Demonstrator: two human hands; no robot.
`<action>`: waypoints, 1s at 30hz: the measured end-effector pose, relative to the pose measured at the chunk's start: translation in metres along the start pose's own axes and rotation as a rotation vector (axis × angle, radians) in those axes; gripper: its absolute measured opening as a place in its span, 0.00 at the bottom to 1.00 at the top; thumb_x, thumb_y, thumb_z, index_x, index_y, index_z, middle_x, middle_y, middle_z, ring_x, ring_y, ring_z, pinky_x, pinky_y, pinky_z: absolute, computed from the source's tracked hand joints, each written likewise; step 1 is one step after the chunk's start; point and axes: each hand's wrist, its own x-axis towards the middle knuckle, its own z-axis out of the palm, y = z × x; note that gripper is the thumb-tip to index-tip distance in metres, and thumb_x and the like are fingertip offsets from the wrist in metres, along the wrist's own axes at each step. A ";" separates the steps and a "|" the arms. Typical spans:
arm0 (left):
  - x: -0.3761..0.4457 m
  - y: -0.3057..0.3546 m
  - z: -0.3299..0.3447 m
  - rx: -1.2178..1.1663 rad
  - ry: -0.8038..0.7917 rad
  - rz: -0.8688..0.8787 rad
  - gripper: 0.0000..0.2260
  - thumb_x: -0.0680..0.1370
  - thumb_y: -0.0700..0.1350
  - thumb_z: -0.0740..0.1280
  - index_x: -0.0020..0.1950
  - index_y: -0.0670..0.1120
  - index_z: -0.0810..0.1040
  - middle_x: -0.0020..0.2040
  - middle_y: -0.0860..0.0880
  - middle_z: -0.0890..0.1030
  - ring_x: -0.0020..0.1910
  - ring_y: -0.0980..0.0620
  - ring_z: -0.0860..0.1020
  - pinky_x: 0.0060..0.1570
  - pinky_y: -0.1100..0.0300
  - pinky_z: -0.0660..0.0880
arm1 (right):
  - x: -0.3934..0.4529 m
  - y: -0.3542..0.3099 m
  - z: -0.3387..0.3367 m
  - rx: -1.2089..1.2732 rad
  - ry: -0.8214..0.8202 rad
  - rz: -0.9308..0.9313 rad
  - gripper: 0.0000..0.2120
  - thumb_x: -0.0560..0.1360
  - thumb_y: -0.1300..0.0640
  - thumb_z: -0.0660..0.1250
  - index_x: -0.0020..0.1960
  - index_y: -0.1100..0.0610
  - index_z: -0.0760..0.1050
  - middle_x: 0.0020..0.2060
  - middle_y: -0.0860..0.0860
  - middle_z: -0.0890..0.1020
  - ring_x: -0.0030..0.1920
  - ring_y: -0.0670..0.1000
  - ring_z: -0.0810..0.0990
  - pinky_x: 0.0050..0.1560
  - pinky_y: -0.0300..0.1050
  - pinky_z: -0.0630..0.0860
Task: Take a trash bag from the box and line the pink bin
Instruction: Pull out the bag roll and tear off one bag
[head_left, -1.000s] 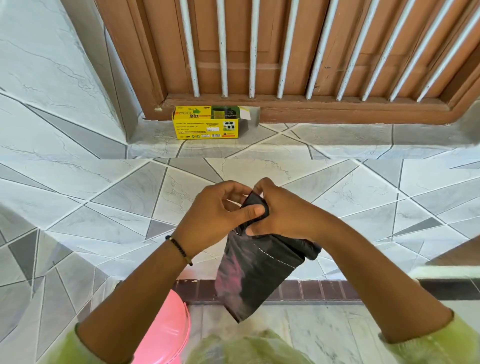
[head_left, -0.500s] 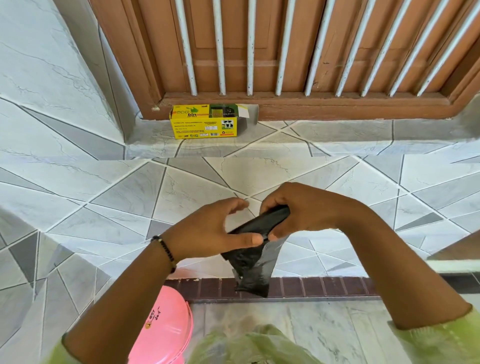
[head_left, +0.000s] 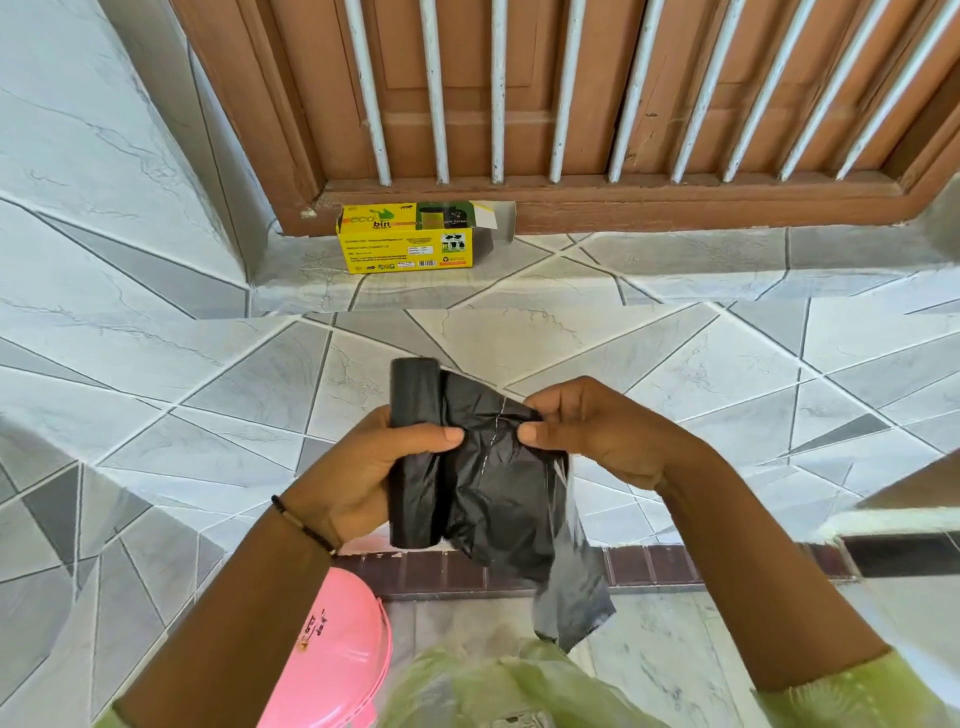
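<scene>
hands (head_left: 395, 457) (head_left: 592, 436) around bag roll (head_left: 415, 452)

The pink bin (head_left: 332, 654) is cut off by the bottom edge — its opening is out of view; the small print on the yellow box (head_left: 408, 241) is unreadable; the left hand (head_left: 363, 467) hides the roll's (head_left: 415, 415) middle — fingers behind.

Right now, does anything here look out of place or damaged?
Only small things: the yellow box on the ledge under the grille has its right end flap hanging open. The black bag roll in both hands is crumpled but not visibly torn.
</scene>
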 end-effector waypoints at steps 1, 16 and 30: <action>-0.001 -0.001 0.001 -0.032 0.002 -0.015 0.12 0.61 0.36 0.77 0.43 0.43 0.85 0.43 0.44 0.86 0.41 0.49 0.84 0.38 0.61 0.80 | 0.000 -0.003 0.001 -0.006 0.011 0.000 0.10 0.74 0.64 0.64 0.40 0.54 0.81 0.32 0.43 0.83 0.36 0.40 0.79 0.41 0.32 0.74; -0.016 -0.013 0.015 0.166 0.154 0.184 0.03 0.66 0.41 0.69 0.38 0.45 0.80 0.33 0.49 0.83 0.35 0.53 0.82 0.36 0.64 0.79 | -0.003 -0.014 0.025 -0.038 -0.001 -0.052 0.08 0.75 0.61 0.64 0.39 0.57 0.79 0.28 0.43 0.79 0.32 0.41 0.74 0.37 0.31 0.70; -0.007 -0.013 0.024 0.146 0.329 0.206 0.06 0.68 0.44 0.71 0.42 0.44 0.81 0.38 0.47 0.84 0.38 0.52 0.83 0.37 0.64 0.79 | 0.007 -0.001 0.036 -0.038 0.265 -0.139 0.13 0.75 0.56 0.65 0.43 0.67 0.78 0.39 0.71 0.78 0.39 0.54 0.76 0.44 0.50 0.71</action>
